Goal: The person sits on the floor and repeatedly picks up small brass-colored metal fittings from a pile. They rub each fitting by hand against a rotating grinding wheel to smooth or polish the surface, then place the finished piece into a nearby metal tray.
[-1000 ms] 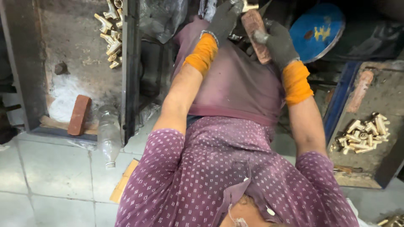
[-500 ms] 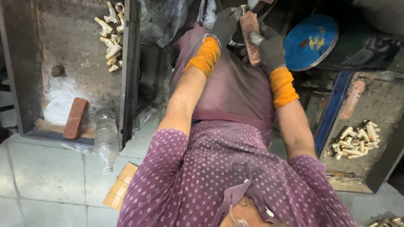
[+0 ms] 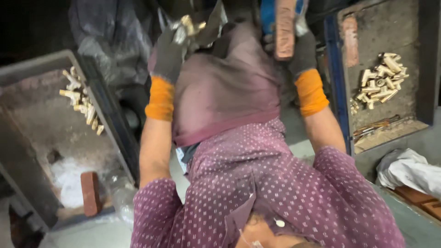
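Head view, looking down over the lap. Both hands wear dark gloves with orange cuffs.

Left hand: closed around a small brass-coloured metal piece held together with a crumpled grey sheet; we cannot tell the exact finger positions under the glove. The hand sits above the left knee, over the maroon cloth spread across the lap.

Right hand: gripped around a reddish brick-like block, held upright near the top edge of view, with something blue just behind it.

Change over the last second: we note the two hands were close together at the top centre, the block nearly touching the left glove. Now they stand well apart, the block raised to the right and the brass piece off to the left. The camera has also swung, so both trays have shifted in frame. We judge that the block has been drawn back from the piece, either between strokes or after one.

Surroundings: left tray holds a scatter of brass fittings and a loose brick. Right tray holds a heap of similar fittings. White cloth lies near the lower right.
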